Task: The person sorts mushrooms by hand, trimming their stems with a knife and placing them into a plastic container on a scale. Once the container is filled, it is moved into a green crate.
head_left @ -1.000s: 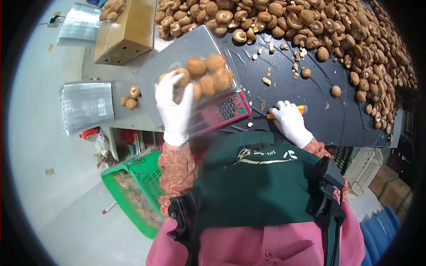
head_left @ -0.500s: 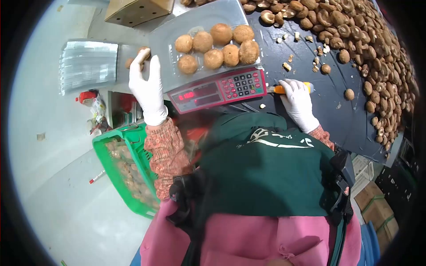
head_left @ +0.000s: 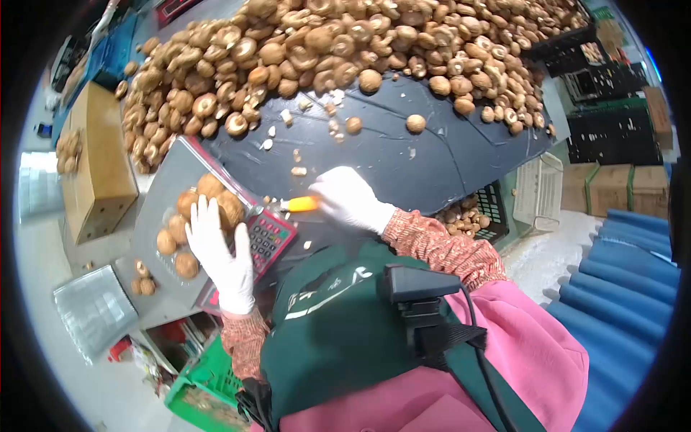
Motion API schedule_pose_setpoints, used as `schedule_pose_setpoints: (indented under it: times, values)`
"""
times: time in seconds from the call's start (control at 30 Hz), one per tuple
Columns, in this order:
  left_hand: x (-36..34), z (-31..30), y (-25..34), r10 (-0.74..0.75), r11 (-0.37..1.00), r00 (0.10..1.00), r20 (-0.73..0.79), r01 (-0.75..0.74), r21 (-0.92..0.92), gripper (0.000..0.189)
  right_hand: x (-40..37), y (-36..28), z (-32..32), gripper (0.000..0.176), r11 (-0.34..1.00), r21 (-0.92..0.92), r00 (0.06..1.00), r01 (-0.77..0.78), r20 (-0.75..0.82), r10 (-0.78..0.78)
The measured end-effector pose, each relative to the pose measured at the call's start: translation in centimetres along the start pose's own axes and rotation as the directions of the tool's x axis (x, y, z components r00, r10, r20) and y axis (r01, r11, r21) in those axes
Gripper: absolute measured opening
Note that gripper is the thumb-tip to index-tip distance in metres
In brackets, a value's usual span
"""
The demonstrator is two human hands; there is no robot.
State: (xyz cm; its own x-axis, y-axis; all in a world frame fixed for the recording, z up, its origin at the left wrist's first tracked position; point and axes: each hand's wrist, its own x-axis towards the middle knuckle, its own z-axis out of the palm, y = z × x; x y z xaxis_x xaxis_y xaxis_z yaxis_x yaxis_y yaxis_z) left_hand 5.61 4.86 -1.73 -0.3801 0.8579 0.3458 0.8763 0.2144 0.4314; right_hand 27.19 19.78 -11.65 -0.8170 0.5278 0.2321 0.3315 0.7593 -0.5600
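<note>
My left hand (head_left: 214,250), in a white glove, lies flat with fingers spread over several brown mushrooms (head_left: 188,209) in a clear tray on the scale (head_left: 268,237). The scale has a red keypad panel. My right hand (head_left: 347,199), also gloved, rests on the dark table surface (head_left: 403,162) and is closed around an orange-handled knife (head_left: 300,204). A large heap of brown mushrooms (head_left: 324,36) covers the far side of the table.
A cardboard box (head_left: 97,165) with a few mushrooms stands at the left. Clear empty trays (head_left: 90,309) lie at the lower left beside two loose mushrooms (head_left: 144,281). A green crate (head_left: 209,385) sits below the table; white and black crates (head_left: 536,194) stand at the right.
The camera view has swung to the right. My left hand moved from the loose mushrooms beside the scale back onto the mushrooms in the tray. My right hand stays on the knife.
</note>
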Motion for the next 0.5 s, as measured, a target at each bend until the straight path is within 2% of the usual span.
schedule_pose_setpoints:
  times: [0.03, 0.1, 0.17, 0.23, 0.3, 0.33, 0.37, 0.4, 0.43, 0.47, 0.5]
  values:
    - [0.3, 0.4, -0.1, 0.029, 0.986, 0.993, 0.118, -0.048, 0.157, 0.063, -0.3, 1.3, -0.8, 0.024, 0.994, -0.042, 0.991, -0.097, -0.098, 0.092]
    - [-0.3, 1.5, -1.1, 0.057, 0.974, 0.991, 0.125, -0.083, 0.21, 0.066, -1.4, 4.3, -2.6, 0.031, 0.953, -0.083, 0.923, -0.293, -0.286, 0.259]
    - [-0.1, 1.6, -0.9, 0.057, 0.978, 0.99, 0.128, -0.081, 0.195, 0.067, -2.6, 8.1, -4.3, 0.037, 0.864, -0.126, 0.734, -0.488, -0.595, 0.328]
    - [-0.1, 1.5, -0.8, 0.047, 0.978, 0.99, 0.13, -0.072, 0.195, 0.068, -3.3, 10.7, -6.4, 0.044, 0.715, -0.248, 0.638, -0.654, -0.688, 0.345]
    - [0.0, 1.7, -0.7, 0.04, 0.977, 0.991, 0.128, -0.066, 0.203, 0.068, -4.8, 13.8, -6.6, 0.045, 0.667, -0.295, 0.67, -0.684, -0.615, 0.415]
    - [0.0, 1.6, -0.7, 0.039, 0.978, 0.99, 0.135, -0.066, 0.197, 0.068, -5.1, 15.2, -7.0, 0.045, 0.701, -0.194, 0.681, -0.686, -0.511, 0.525]
    - [-0.1, 1.5, -0.6, 0.036, 0.979, 0.989, 0.14, -0.063, 0.192, 0.068, -5.5, 16.4, -7.1, 0.05, 0.728, -0.101, 0.679, -0.678, -0.467, 0.567]
    - [0.0, 1.4, -0.5, 0.03, 0.981, 0.989, 0.144, -0.057, 0.188, 0.068, -5.4, 16.4, -7.6, 0.05, 0.672, 0.409, 0.578, -0.617, -0.344, 0.74]
    - [0.0, 1.2, -0.3, 0.025, 0.984, 0.991, 0.135, -0.048, 0.172, 0.068, -4.8, 15.8, -8.5, 0.05, 0.4, 0.808, 0.525, -0.433, -0.135, 0.84]
    - [0.1, 0.9, -0.1, 0.019, 0.987, 0.992, 0.125, -0.039, 0.157, 0.068, -4.4, 14.7, -9.2, 0.05, 0.186, 0.975, 0.612, -0.126, -0.071, 0.788]
    - [0.1, 0.7, 0.0, 0.015, 0.989, 0.993, 0.116, -0.032, 0.142, 0.067, -3.9, 13.3, -10.1, 0.049, 0.08, 0.995, 0.646, -0.066, -0.018, 0.763]
